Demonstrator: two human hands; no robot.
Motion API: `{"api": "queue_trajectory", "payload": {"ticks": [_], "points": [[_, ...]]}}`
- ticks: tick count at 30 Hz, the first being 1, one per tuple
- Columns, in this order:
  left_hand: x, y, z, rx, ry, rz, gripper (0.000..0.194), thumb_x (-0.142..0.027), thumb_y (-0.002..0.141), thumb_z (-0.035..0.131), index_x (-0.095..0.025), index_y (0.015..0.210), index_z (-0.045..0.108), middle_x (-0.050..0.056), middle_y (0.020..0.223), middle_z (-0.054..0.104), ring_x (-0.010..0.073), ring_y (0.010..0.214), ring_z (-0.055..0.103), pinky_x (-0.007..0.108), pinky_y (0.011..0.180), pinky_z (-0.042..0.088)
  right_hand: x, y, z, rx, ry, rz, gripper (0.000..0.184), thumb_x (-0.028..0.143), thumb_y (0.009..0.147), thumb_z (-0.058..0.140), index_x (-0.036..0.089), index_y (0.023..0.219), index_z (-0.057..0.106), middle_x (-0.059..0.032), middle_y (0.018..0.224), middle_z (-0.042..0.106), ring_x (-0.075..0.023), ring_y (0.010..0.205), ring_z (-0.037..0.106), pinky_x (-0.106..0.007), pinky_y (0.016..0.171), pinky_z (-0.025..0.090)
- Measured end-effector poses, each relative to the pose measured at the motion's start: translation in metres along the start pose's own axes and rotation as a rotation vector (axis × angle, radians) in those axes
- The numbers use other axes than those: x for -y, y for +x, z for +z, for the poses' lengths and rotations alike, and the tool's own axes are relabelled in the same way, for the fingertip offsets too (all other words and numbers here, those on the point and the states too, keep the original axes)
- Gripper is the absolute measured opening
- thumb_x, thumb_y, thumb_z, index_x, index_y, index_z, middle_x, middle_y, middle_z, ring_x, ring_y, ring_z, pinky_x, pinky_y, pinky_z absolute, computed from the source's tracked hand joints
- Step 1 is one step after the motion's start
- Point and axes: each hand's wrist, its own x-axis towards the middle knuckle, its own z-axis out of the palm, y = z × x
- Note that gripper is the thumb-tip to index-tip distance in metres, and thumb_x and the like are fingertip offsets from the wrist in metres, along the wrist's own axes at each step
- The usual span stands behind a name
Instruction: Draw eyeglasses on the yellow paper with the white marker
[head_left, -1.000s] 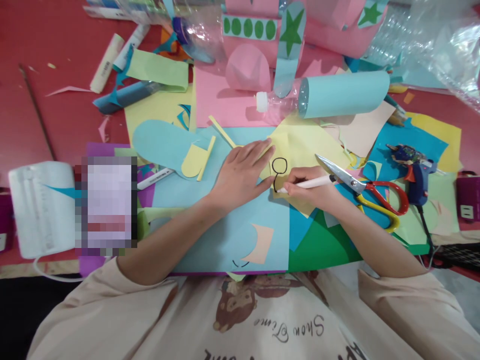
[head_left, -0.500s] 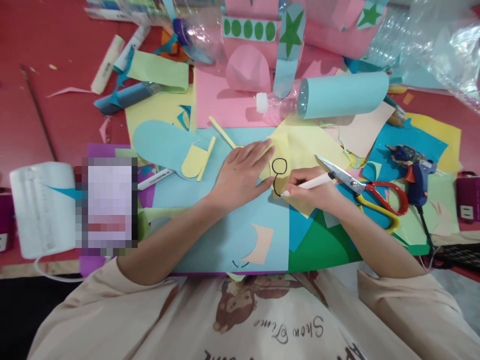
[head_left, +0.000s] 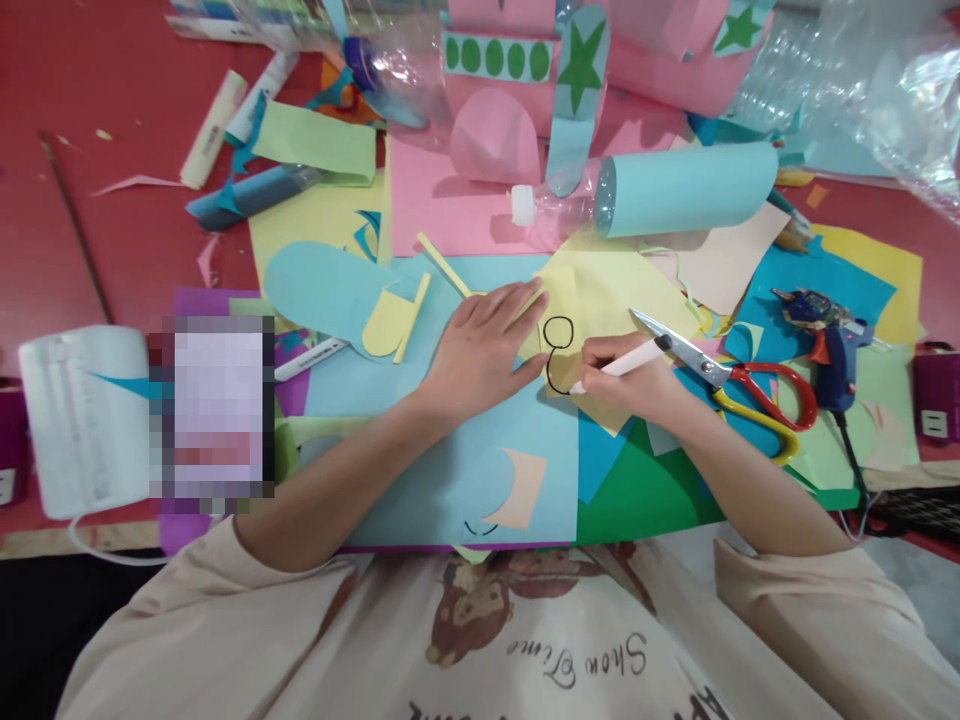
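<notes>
My right hand [head_left: 626,375] is closed round a white marker [head_left: 637,357], its tip on a piece of yellow paper [head_left: 561,292]. Black lines on that paper form a small loop with a curve below it, ending at the marker's tip. Lying flat, my left hand [head_left: 487,345] presses the paper's left edge with fingers stretched out. Beneath both is a light blue sheet [head_left: 420,470]. Left of this hand are a blue rounded cutout [head_left: 322,290] and a yellow paper scrap [head_left: 390,322]. Scissors [head_left: 712,370] with red and yellow handles lie just right of my right hand.
A blue glue gun [head_left: 836,360] with a cord rests at the right. Beyond my hands lies a bottle [head_left: 675,190] wrapped in blue paper, before a pink paper construction [head_left: 495,135]. A white box-like object [head_left: 86,420] and a blurred-out rectangle are at the left.
The marker's tip has moved slightly right, and the black curve on the yellow paper has grown longer at its lower end. My left hand has stayed in place.
</notes>
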Motion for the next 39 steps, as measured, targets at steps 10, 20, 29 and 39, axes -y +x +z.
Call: {"api": "queue_trajectory", "payload": {"ticks": [10, 20, 29, 39], "points": [[-0.0001, 0.0009, 0.0006, 0.004, -0.022, -0.006, 0.058, -0.045, 0.094, 0.046, -0.015, 0.143, 0.046, 0.015, 0.15, 0.047, 0.0318, 0.137, 0.045, 0.047, 0.109, 0.039, -0.0021, 0.0002, -0.0017, -0.055, -0.037, 0.022, 0.019, 0.021, 0.066, 0.047, 0.021, 0.051, 0.035, 0.0057, 0.047, 0.034, -0.008, 0.05, 0.03, -0.025, 0.048, 0.021], [-0.0005, 0.0007, 0.0002, 0.011, -0.025, -0.013, 0.057, -0.045, 0.094, 0.046, -0.015, 0.143, 0.046, 0.015, 0.151, 0.046, 0.0321, 0.138, 0.045, 0.047, 0.109, 0.038, -0.0028, 0.0012, -0.0011, -0.148, 0.003, -0.013, 0.021, 0.021, 0.065, 0.047, 0.022, 0.05, 0.031, 0.0059, 0.046, 0.031, -0.0079, 0.049, 0.026, -0.026, 0.046, 0.02], [-0.0009, 0.0006, -0.0006, 0.015, -0.054, -0.025, 0.057, -0.046, 0.094, 0.045, -0.017, 0.144, 0.045, 0.015, 0.152, 0.045, 0.0325, 0.138, 0.044, 0.049, 0.11, 0.037, -0.0027, 0.001, -0.0008, -0.204, -0.04, -0.001, 0.024, 0.019, 0.067, 0.046, 0.022, 0.052, 0.027, 0.0061, 0.049, 0.028, -0.0081, 0.05, 0.026, -0.027, 0.049, 0.019], [-0.0022, 0.0012, -0.0021, 0.029, -0.043, -0.031, 0.057, -0.044, 0.094, 0.046, -0.015, 0.144, 0.045, 0.015, 0.152, 0.045, 0.0323, 0.139, 0.044, 0.048, 0.111, 0.036, -0.0059, 0.0014, 0.0003, -0.274, 0.034, -0.018, 0.024, 0.021, 0.069, 0.048, 0.023, 0.051, 0.034, 0.0049, 0.047, 0.036, -0.0096, 0.049, 0.034, -0.027, 0.048, 0.024]]}}
